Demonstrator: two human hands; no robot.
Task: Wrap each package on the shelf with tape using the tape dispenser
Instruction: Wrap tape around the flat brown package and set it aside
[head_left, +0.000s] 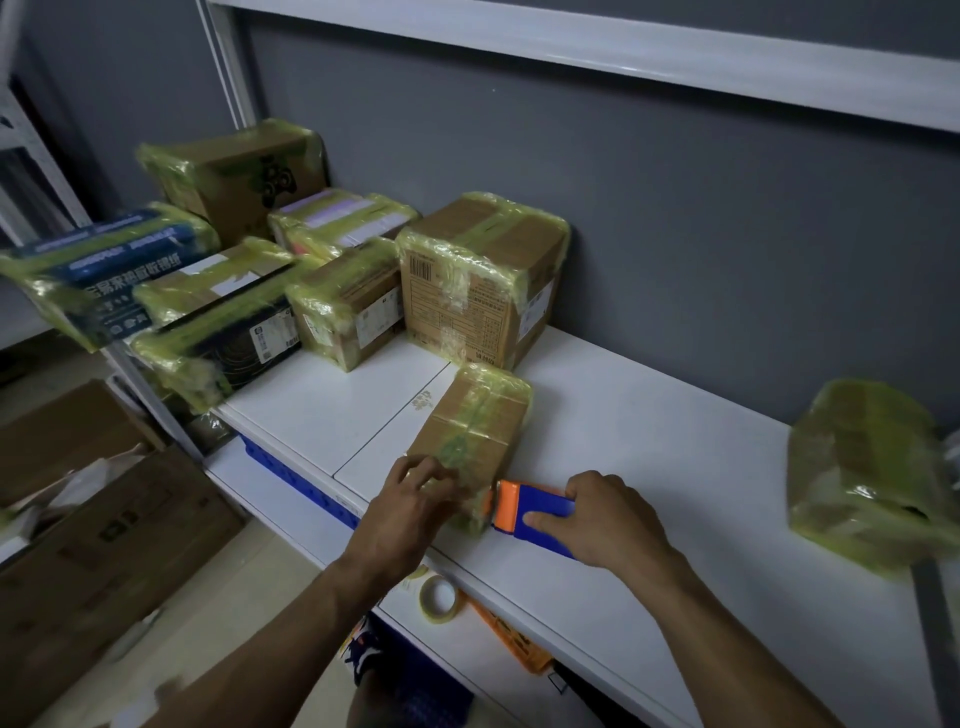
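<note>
Closest in, at 6 o'clock: left hand (410, 499), fingers curled onto the near end of a small package (478, 421); right hand (610, 519) gripping the blue tape dispenser (540, 512), orange head against the package's near right corner. Just under the shelf (649, 415) edge, a loose tape roll (439, 597). Cardboard cartons (104, 519) on the floor at 8; taped packages (234, 291) crowded from 9 to 11; tall box (478, 280) at 12; one wrapped package (862, 467) apart at 3. White shelf, grey wall (675, 208) behind.

Right package (862, 467) blurred, cut by frame edge. Dispenser (535, 512) rear hidden under right hand (608, 519). Left hand (410, 499) fingers blurred. Label (452, 306) print unreadable.
</note>
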